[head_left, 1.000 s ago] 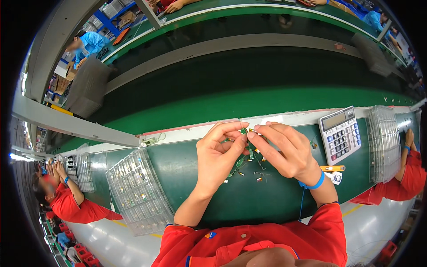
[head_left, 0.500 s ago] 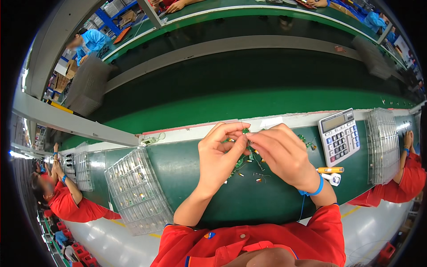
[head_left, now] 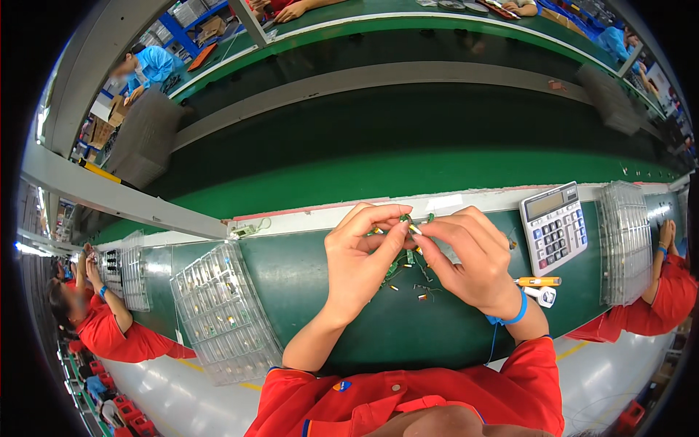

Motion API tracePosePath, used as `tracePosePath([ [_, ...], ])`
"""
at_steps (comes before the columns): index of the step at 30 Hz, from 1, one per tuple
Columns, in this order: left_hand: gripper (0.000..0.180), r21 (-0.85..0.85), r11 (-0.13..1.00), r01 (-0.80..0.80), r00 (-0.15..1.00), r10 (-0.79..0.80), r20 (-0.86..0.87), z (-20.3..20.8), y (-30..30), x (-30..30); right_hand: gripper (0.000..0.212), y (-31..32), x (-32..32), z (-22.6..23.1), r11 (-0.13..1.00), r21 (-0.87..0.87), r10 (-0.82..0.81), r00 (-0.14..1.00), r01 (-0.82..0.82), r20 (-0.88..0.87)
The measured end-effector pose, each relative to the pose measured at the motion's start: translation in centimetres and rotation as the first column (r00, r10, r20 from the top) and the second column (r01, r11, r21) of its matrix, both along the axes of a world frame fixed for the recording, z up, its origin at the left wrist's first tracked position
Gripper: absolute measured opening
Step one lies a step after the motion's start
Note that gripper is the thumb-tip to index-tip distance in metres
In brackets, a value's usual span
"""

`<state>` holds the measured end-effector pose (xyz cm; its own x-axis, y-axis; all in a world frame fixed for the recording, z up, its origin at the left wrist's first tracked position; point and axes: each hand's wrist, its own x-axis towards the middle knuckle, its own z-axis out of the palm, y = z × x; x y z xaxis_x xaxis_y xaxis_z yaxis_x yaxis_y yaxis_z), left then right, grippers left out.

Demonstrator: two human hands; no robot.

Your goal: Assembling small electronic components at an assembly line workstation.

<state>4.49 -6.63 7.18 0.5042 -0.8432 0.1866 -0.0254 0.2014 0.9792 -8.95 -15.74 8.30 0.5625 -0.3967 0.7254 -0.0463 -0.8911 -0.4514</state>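
Note:
Between my two hands, above the green bench, is a small green circuit board (head_left: 405, 218) with a yellow-and-white part beside it. The fingertips of my left hand (head_left: 364, 251) pinch the board. My right hand (head_left: 470, 255) has thumb and forefinger closed at the small yellow-and-white part (head_left: 414, 229); its exact kind is too small to tell. Below the hands lies a loose pile of similar little boards with thin wires (head_left: 397, 268), partly hidden by my fingers. A blue wrist strap (head_left: 518, 309) with a cord circles my right wrist.
A clear compartment tray (head_left: 226, 313) holding small parts lies at the left. To the right are a calculator (head_left: 555, 227), an orange pen-like tool (head_left: 539, 281), a white object (head_left: 545, 296) and stacked clear trays (head_left: 626, 244). Co-workers in red sit on both sides.
My right hand has turned slightly and shifted a little right, so the yellow-and-white part now shows between the fingertips. My left hand stays nearly in place, still pinching the board.

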Motion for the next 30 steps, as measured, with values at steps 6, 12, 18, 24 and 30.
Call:
tracePosePath([
  [6, 0.019, -0.045, 0.999, 0.019, 1.0, -0.019, -0.001, 0.0, 0.1, 0.1, 0.013, -0.2, -0.2, 0.2, 0.969, 0.241, 0.057, 0.998, -0.057, 0.006],
  [12, 0.018, -0.038, 0.996, 0.086, 0.992, -0.089, -0.087, 0.5, 0.4, 0.5, 0.011, -0.2, -0.4, 0.2, 0.924, 0.377, 0.053, 0.998, -0.057, 0.021],
  [18, 0.014, 0.021, 0.999, 0.05, 0.984, -0.046, -0.173, 1.0, 0.5, 0.2, 0.012, -0.3, -0.4, 0.4, 0.966, 0.254, 0.057, 0.998, -0.052, -0.013],
  [24, 0.016, 0.053, 0.997, 0.055, 0.985, -0.045, -0.164, 1.0, 0.7, 0.4, 0.015, -0.1, -0.4, 0.4, 0.993, 0.119, 0.015, 1.0, -0.016, 0.008],
  [30, 0.014, 0.031, 0.999, 0.015, 0.994, -0.012, -0.105, 0.9, 0.8, -0.1, 0.011, -0.3, -0.8, 0.5, 0.904, 0.419, 0.104, 0.994, -0.087, -0.019],
])
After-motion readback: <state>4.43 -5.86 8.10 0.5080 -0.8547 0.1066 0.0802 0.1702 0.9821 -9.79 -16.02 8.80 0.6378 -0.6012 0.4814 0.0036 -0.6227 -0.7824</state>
